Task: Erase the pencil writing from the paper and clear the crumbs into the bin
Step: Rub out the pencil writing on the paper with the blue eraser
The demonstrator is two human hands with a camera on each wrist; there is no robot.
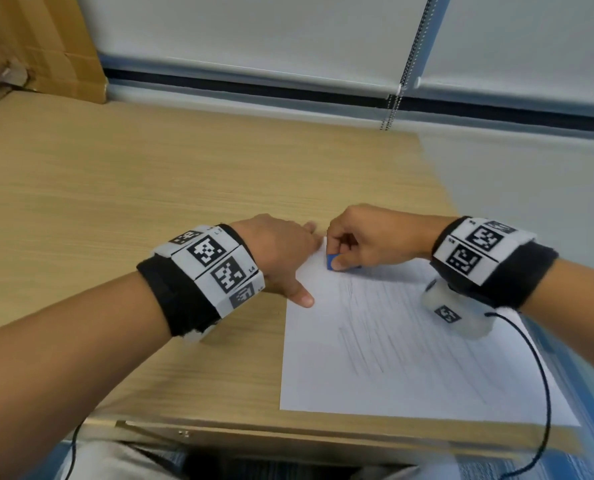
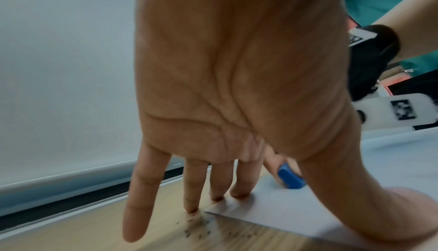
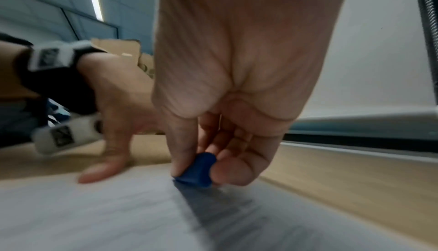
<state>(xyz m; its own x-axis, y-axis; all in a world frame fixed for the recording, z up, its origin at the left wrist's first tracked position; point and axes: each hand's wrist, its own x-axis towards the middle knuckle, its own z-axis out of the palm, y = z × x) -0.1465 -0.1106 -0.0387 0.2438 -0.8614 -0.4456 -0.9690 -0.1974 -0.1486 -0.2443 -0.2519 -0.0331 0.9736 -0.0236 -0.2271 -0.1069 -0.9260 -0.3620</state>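
Observation:
A white sheet of paper [image 1: 409, 358] with faint pencil lines lies at the desk's near right corner. My right hand [image 1: 368, 237] pinches a small blue eraser [image 1: 333, 262] between thumb and fingers and presses it on the paper's far left corner; the eraser [image 3: 198, 170] and the eraser [image 2: 290, 177] also show in both wrist views. My left hand [image 1: 281, 258] lies flat with straight, spread fingers, holding down the paper's left edge [image 2: 272, 210]. Dark eraser crumbs [image 2: 201, 227] sit on the wood just beyond the paper's corner. No bin is in view.
The wooden desk [image 1: 150, 188] stretches bare to the left and back. A cardboard box [image 1: 39, 46] stands at the far left corner. A window blind [image 1: 288, 36] with a bead chain [image 1: 406, 64] hangs behind. The desk's right edge [image 1: 437, 174] runs close to the paper.

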